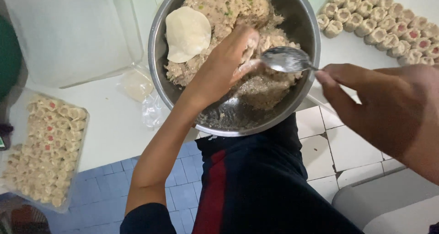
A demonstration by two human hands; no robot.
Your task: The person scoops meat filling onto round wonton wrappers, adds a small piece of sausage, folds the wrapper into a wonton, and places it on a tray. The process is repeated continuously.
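Filling [256,83], a coarse, pale-brown minced mix flecked with green, heaps the far side of a round steel bowl [160,55] at top centre of the frame; the near inner wall is smeared and shiny. A thin, round, off-white wrapper [187,32] lies flat on the mix at the bowl's upper left.

The left hand [226,62] reaches into the bowl from below, fingers curled over the filling and pressing at the tip of a metal spoon [286,59]. The right hand [388,110], at the right of the frame, pinches the spoon's handle between thumb and fingers. The hands are apart, joined only by the spoon.

At lower left a clear plastic tray [82,138] holds rows of small, pleated, cup-shaped dumplings [45,156], some topped with red dots. More of the same dumplings stand in rows at upper right [384,26] on the white tabletop [109,119]. A crumpled clear plastic bag [137,85] with a pale content lies just left of the bowl, and a translucent container [68,32] fills the upper left.

Below, a dark garment with a red stripe [215,193] covers the person's lap, between blue floor tiles [109,183] and cracked white ones [338,147].
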